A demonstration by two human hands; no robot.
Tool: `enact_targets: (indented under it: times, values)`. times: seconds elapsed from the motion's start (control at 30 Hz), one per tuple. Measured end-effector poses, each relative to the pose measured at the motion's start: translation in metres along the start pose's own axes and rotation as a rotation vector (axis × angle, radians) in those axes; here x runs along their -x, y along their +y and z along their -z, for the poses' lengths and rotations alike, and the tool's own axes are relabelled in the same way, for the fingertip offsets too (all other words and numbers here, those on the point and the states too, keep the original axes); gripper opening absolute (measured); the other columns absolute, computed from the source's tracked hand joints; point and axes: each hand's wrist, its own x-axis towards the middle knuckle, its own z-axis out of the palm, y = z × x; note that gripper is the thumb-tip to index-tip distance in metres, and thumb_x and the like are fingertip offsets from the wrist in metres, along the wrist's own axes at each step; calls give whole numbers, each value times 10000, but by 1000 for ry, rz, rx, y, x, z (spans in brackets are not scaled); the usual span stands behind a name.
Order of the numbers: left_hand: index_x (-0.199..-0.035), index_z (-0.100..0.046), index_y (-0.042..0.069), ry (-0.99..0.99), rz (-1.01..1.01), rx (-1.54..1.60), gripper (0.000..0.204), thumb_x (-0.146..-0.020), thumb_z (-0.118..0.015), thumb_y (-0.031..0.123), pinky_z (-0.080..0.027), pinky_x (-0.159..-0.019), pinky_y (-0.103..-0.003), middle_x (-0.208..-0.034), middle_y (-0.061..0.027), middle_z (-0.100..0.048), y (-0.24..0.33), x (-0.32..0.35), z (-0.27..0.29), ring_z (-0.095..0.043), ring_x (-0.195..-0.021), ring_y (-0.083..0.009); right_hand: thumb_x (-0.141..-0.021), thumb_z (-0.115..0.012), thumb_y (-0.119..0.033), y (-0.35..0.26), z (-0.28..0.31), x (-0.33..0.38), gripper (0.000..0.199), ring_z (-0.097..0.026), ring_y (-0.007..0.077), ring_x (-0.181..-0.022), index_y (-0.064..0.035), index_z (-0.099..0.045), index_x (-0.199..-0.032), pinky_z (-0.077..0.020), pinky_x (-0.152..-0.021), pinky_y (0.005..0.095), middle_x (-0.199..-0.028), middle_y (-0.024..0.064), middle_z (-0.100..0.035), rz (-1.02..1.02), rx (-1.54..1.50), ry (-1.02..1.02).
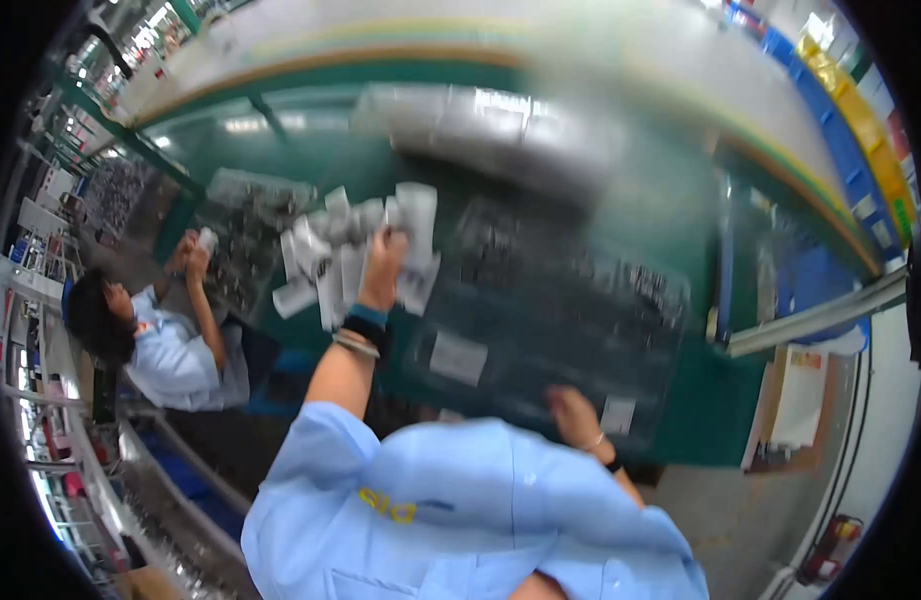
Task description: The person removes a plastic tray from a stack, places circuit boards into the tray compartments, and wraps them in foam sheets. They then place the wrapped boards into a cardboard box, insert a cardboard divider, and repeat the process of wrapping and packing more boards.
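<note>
My left hand (383, 268) reaches into a heap of white tube-like pieces (305, 250) on the green bench. Its fingers are drawn together at one white piece (416, 215) on the heap's right side. A dark band and a bracelet circle that wrist. Over the near edge of a dark tray (540, 350), my right hand (577, 418) is blurred, and whether its fingers hold anything does not show. Small dark parts (650, 290) lie along the tray's far side. Two white labels sit on its near side.
A clear plastic-covered bundle (500, 135) lies farther back, blurred. Another tray with dark parts (250, 225) stands left, where a co-worker (180, 345) in light blue holds a white piece. Blue and yellow bins (830, 110) line the far right. A metal rail (815, 315) crosses the right side.
</note>
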Motion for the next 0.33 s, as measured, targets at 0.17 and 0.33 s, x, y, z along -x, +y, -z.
enact_targets:
  times: [0.17, 0.33]
  values:
    - [-1279, -472, -11, -301, 321, 788, 421, -931, -422, 221, -498, -877, -362, -1265, -153, -541, 54, 88, -44, -575, -1090, -276, -947, -512, -113, -78, 27, -43, 237, -580, 82, -797, -51, -582, -1164, -496, -711, 214, -934, 32, -608, -409, -759, -14]
    - [-1356, -399, -11, -486, 433, 873, 496, -943, -420, 263, -424, -985, -394, -1286, -142, -529, 45, 155, -86, -546, -1135, -311, -949, -525, -109, -115, 34, -65, 277, -578, 112, -900, -110, -550, -1225, -496, -769, 219, -1098, 52, -553, 6, -552, 53]
